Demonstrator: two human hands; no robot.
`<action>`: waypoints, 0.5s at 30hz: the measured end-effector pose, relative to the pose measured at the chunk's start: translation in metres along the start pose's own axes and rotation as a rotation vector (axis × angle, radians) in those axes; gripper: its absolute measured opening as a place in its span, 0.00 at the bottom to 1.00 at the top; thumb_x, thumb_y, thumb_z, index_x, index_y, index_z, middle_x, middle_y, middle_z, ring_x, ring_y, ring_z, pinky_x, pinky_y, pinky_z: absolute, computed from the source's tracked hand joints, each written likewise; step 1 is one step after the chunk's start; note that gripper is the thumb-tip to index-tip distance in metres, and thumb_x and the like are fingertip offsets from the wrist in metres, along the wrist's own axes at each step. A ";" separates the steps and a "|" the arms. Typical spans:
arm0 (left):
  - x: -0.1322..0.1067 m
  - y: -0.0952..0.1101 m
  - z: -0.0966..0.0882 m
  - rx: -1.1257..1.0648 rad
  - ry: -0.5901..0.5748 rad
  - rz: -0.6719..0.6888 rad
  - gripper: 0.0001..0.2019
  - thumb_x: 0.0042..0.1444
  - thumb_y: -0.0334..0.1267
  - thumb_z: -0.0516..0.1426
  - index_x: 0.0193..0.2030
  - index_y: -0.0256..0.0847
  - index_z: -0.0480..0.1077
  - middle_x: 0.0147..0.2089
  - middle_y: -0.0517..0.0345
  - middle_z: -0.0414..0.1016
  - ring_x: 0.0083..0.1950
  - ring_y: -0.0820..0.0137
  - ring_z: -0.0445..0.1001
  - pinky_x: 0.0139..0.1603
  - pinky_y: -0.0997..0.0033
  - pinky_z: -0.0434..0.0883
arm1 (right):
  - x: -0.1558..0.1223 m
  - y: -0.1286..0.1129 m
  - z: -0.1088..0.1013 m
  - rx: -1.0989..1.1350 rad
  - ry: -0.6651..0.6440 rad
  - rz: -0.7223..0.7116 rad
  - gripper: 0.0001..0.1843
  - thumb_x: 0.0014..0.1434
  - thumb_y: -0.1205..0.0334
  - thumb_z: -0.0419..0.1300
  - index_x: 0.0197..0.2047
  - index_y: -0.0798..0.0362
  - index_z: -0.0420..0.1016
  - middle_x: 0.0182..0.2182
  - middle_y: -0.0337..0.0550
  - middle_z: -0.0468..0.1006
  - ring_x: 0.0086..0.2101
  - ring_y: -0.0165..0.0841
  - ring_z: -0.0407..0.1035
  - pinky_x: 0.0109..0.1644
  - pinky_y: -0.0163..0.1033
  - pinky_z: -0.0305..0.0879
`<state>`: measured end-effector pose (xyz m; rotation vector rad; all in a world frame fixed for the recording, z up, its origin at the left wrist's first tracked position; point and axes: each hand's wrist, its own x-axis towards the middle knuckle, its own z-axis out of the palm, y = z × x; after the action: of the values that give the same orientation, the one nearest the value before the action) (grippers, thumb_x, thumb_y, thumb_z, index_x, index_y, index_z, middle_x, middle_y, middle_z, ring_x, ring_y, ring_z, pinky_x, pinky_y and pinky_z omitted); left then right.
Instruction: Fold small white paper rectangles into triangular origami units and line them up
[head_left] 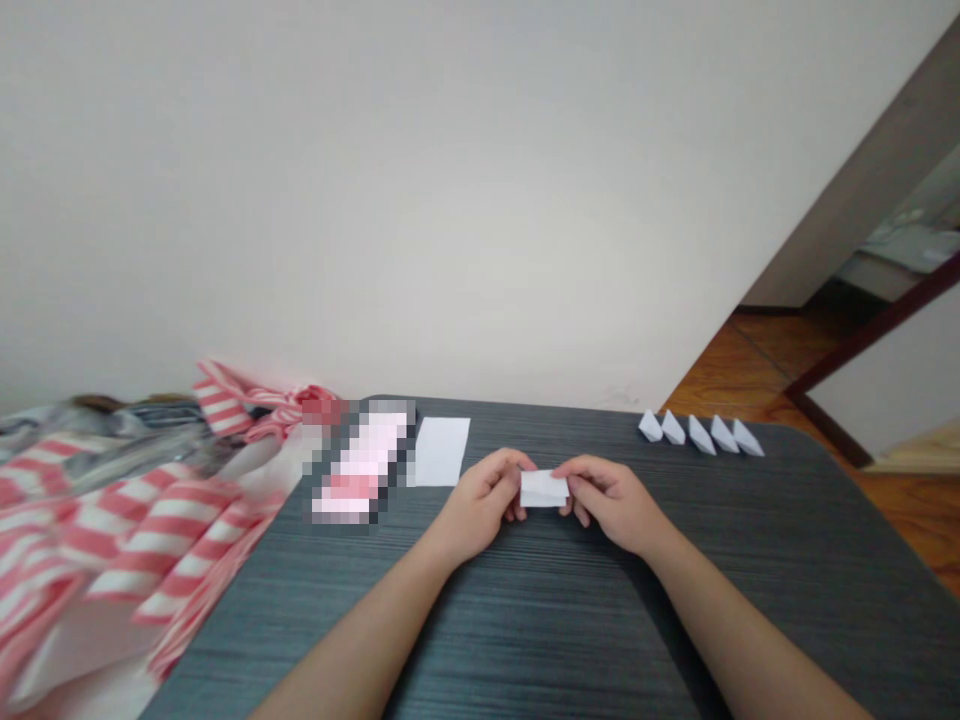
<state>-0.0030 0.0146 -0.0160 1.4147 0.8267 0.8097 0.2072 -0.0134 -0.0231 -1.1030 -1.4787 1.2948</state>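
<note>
Between both hands is a small folded piece of white paper (544,489), held over the dark table (525,620). My left hand (487,505) pinches its left end with thumb and fingers. At the opposite end, my right hand (609,500) grips the paper the same way. A crease line runs across the paper's width. Beyond my left hand lies a flat white sheet (443,452). To the far right, several folded white paper shapes (702,435) with pointed tops stand in a row.
A pixelated pink and white item (364,465) lies at the table's back left. Red and white striped cloth (142,540) is heaped beside the left edge. A pale wall (465,200) rises behind the table, and a wooden floor (720,370) shows at right.
</note>
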 end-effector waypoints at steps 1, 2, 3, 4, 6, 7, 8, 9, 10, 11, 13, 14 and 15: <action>0.000 0.001 0.000 -0.008 -0.003 -0.002 0.12 0.64 0.44 0.50 0.44 0.38 0.68 0.25 0.62 0.70 0.26 0.72 0.69 0.29 0.74 0.66 | 0.000 0.000 0.000 0.003 -0.004 -0.002 0.11 0.63 0.61 0.54 0.43 0.55 0.75 0.23 0.37 0.76 0.18 0.25 0.62 0.22 0.31 0.58; 0.000 0.002 -0.001 -0.013 -0.005 -0.004 0.13 0.65 0.45 0.50 0.43 0.38 0.69 0.24 0.62 0.70 0.26 0.72 0.69 0.29 0.74 0.66 | 0.000 0.000 -0.001 0.003 -0.009 -0.004 0.11 0.63 0.61 0.54 0.42 0.55 0.76 0.23 0.37 0.76 0.18 0.25 0.62 0.22 0.31 0.58; 0.000 0.002 0.000 -0.016 -0.004 -0.006 0.14 0.65 0.46 0.50 0.43 0.37 0.69 0.24 0.62 0.70 0.26 0.72 0.69 0.28 0.75 0.66 | 0.000 0.000 -0.001 -0.002 -0.015 -0.005 0.11 0.63 0.61 0.54 0.42 0.55 0.76 0.23 0.37 0.76 0.18 0.25 0.62 0.22 0.31 0.58; 0.000 0.003 0.000 -0.015 0.000 -0.009 0.14 0.64 0.46 0.51 0.43 0.37 0.69 0.24 0.62 0.70 0.26 0.72 0.69 0.28 0.75 0.66 | 0.000 -0.001 -0.001 -0.011 -0.021 -0.006 0.10 0.63 0.61 0.54 0.42 0.55 0.76 0.23 0.38 0.76 0.18 0.25 0.63 0.22 0.31 0.59; 0.000 0.003 0.001 -0.008 0.011 -0.022 0.12 0.61 0.46 0.55 0.42 0.38 0.68 0.25 0.63 0.70 0.26 0.73 0.69 0.28 0.76 0.66 | -0.001 -0.002 -0.001 -0.034 -0.034 -0.011 0.10 0.63 0.62 0.55 0.41 0.55 0.76 0.23 0.38 0.75 0.18 0.25 0.63 0.23 0.31 0.59; 0.000 0.003 0.002 -0.004 0.016 -0.032 0.12 0.60 0.45 0.57 0.42 0.38 0.68 0.26 0.64 0.70 0.26 0.74 0.69 0.28 0.76 0.66 | -0.001 -0.003 -0.001 -0.043 -0.037 -0.013 0.10 0.63 0.61 0.55 0.40 0.55 0.76 0.24 0.38 0.75 0.19 0.25 0.64 0.23 0.31 0.59; 0.000 0.002 0.002 0.000 0.019 -0.042 0.12 0.59 0.45 0.58 0.42 0.39 0.67 0.26 0.64 0.70 0.26 0.74 0.70 0.28 0.76 0.66 | -0.001 -0.003 -0.001 -0.046 -0.036 -0.014 0.10 0.63 0.61 0.55 0.41 0.55 0.75 0.24 0.38 0.75 0.19 0.25 0.64 0.23 0.31 0.59; 0.001 0.001 0.002 0.004 0.022 -0.049 0.12 0.58 0.44 0.59 0.42 0.39 0.67 0.27 0.64 0.70 0.25 0.75 0.70 0.28 0.76 0.66 | -0.001 -0.003 0.000 -0.041 -0.029 -0.013 0.10 0.63 0.60 0.55 0.42 0.55 0.75 0.24 0.37 0.75 0.19 0.25 0.64 0.23 0.31 0.59; 0.001 0.000 0.003 0.007 0.024 -0.051 0.11 0.58 0.44 0.59 0.42 0.39 0.67 0.27 0.64 0.70 0.25 0.75 0.70 0.28 0.76 0.66 | -0.001 -0.002 0.000 -0.030 -0.017 -0.010 0.11 0.63 0.59 0.55 0.44 0.55 0.74 0.23 0.37 0.75 0.18 0.26 0.64 0.22 0.31 0.59; 0.001 -0.001 0.003 0.011 0.026 -0.051 0.11 0.58 0.44 0.59 0.42 0.39 0.67 0.27 0.64 0.69 0.25 0.75 0.70 0.28 0.76 0.66 | -0.001 -0.002 0.001 -0.019 -0.004 0.001 0.11 0.63 0.58 0.55 0.45 0.54 0.72 0.23 0.36 0.75 0.18 0.26 0.63 0.21 0.31 0.58; 0.001 -0.002 0.003 0.027 0.030 -0.041 0.11 0.59 0.43 0.58 0.43 0.39 0.67 0.27 0.64 0.69 0.25 0.75 0.70 0.27 0.77 0.65 | 0.000 0.000 0.002 -0.018 0.021 0.042 0.12 0.63 0.56 0.55 0.47 0.54 0.70 0.22 0.35 0.75 0.16 0.25 0.61 0.19 0.30 0.56; 0.001 -0.002 0.002 0.040 0.033 -0.034 0.10 0.59 0.43 0.58 0.43 0.39 0.67 0.26 0.65 0.68 0.25 0.75 0.69 0.27 0.77 0.65 | 0.000 0.001 0.003 -0.036 0.027 0.068 0.12 0.63 0.56 0.56 0.46 0.54 0.70 0.21 0.35 0.75 0.15 0.25 0.60 0.18 0.30 0.54; 0.001 -0.002 0.002 0.056 0.035 -0.027 0.10 0.59 0.42 0.58 0.42 0.39 0.67 0.26 0.65 0.68 0.25 0.75 0.69 0.27 0.77 0.65 | 0.000 0.002 0.003 -0.061 0.030 0.093 0.11 0.63 0.56 0.56 0.45 0.54 0.70 0.20 0.34 0.74 0.14 0.25 0.59 0.18 0.30 0.52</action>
<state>-0.0006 0.0139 -0.0176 1.4388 0.8999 0.7981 0.2042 -0.0136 -0.0251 -1.2386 -1.4683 1.2983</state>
